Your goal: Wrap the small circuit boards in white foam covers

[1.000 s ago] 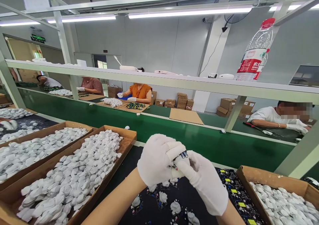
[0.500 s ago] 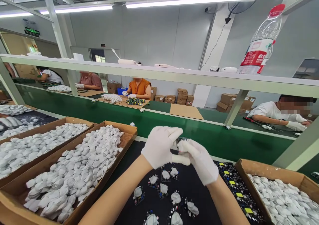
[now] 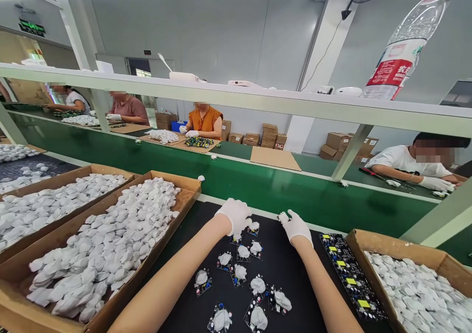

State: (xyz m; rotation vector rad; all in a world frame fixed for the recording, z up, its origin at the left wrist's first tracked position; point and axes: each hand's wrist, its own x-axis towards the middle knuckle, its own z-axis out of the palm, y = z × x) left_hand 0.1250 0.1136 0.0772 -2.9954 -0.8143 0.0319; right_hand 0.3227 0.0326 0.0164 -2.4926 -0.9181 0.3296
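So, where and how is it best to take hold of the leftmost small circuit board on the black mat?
Pinch the circuit board by two opposite edges, probably with the left hand coming from its left and above: the white lump covers its middle, components stand beside it, and the neighbouring boards lie to its right.

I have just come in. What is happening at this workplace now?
The left hand, gloved in white, is at the far end of a group of small circuit boards bearing white lumps; whether it holds one is hidden. The right hand, also gloved, is apart from it, near the far edge of the black mat; what it may hold is too small to tell. Boards with yellow squares lie to the right, and cardboard trays of white pieces flank the work.
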